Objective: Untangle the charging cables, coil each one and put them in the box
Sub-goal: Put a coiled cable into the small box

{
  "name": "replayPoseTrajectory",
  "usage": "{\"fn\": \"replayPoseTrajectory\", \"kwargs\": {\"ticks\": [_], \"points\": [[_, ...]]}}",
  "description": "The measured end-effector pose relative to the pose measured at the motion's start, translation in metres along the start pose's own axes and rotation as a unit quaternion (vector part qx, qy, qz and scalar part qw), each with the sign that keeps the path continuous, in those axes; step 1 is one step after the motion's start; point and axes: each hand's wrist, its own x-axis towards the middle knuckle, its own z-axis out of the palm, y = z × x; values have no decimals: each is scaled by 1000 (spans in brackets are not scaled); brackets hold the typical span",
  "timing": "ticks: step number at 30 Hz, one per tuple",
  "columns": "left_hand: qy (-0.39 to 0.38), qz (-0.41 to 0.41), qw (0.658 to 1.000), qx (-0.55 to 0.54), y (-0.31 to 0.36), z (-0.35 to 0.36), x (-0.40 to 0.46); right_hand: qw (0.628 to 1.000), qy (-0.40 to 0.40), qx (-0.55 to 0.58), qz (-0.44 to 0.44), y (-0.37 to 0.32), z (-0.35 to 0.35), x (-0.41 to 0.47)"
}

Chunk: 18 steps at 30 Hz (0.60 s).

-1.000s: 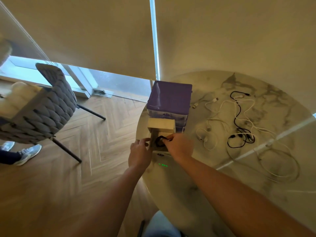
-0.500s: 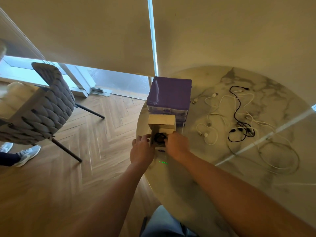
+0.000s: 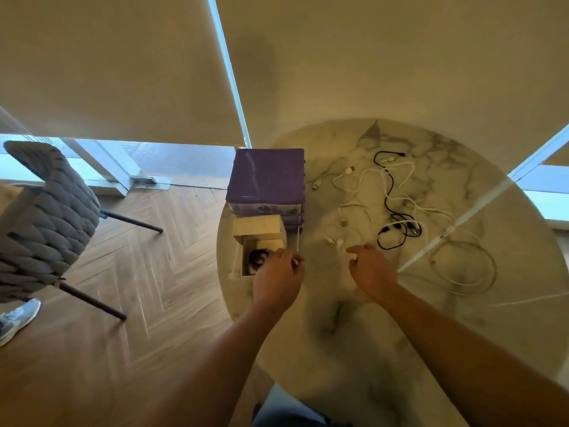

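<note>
I see a round marble table (image 3: 354, 334) with both bare hands out over it. My left hand (image 3: 278, 277) hangs at the right edge of the small open cardboard box (image 3: 257, 241), its fingers loosely curled and holding nothing that I can make out. The box sits at about nine o'clock on the tabletop, near the rim, its flap raised at the far side. A coiled black cable (image 3: 258, 259) lies inside it. Just beyond the box, at twelve o'clock from it, stands a purple-topped drawer unit (image 3: 268, 177).

My right hand (image 3: 371, 269) is over the table at three o'clock from the left hand, well apart from it, fingers bent downward and relaxed. Its fingertips are just beside the plug end of a short white cable (image 3: 340, 234), which loops at twelve o'clock from the hand; I cannot tell whether they touch it.

Farther out, at about one o'clock from the right hand, a loose black cable (image 3: 391, 192) snakes through several tangled white cables (image 3: 409, 180). A large white loop (image 3: 474, 266) lies at three o'clock, near the table's right side.

Off the table at nine o'clock, a grey woven chair (image 3: 46, 217) stands on the herringbone wood floor (image 3: 154, 272), with a sneaker (image 3: 17, 318) beneath it.
</note>
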Motion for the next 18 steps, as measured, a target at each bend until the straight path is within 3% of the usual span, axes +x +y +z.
{"fn": "replayPoseTrajectory", "kwargs": {"ticks": [4, 10, 18], "points": [[-71, 43, 997, 12, 16, 9, 10, 992, -17, -110, -52, 17, 3, 1], [-133, 84, 984, 83, 26, 23, 21, 987, 15, -138, -81, 28, 13, -12], [-166, 123, 973, 98, 41, 34, 26, 988, 21, -4, -151, 38, 22, -27]]}}
